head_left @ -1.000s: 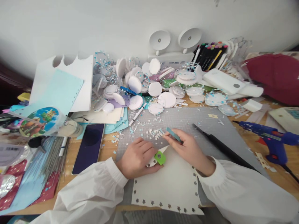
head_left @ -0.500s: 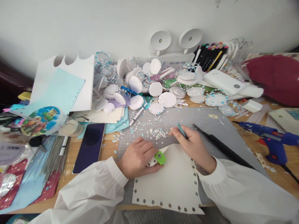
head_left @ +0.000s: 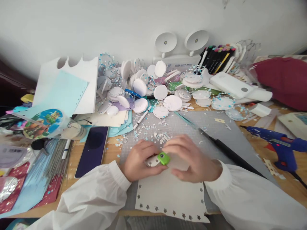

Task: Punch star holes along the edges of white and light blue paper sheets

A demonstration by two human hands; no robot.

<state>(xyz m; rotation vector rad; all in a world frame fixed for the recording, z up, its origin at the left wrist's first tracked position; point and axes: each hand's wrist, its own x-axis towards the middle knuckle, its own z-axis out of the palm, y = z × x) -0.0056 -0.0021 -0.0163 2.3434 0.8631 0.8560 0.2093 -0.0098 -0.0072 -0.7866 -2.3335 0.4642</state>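
Note:
My left hand [head_left: 141,161] is closed around a small green paper punch [head_left: 163,158], its thumb below and fingers above. The punch sits at the far edge of a cream sheet of paper [head_left: 170,195], which has flower-shaped holes along its edges. To the right of the punch, my right hand [head_left: 189,158] hovers with thumb and fingers apart, empty and slightly blurred. Beyond it, slim teal tweezers [head_left: 185,119] lie on the grey cutting mat [head_left: 216,129]. Tiny white and pale blue paper flowers [head_left: 160,136] are scattered on the mat beyond both hands.
Several white foam discs [head_left: 172,103] are heaped along the back. A phone [head_left: 92,151] and a lidded cup [head_left: 45,123] stand left. A black-handled tool [head_left: 227,151] lies right of my hand, with a blue glue gun [head_left: 278,140] beyond it. Markers [head_left: 218,59] stand at the back.
My right hand has let go of the teal tweezers, which now lie on the mat, and has moved down and left toward the punch. My left hand stays on the punch.

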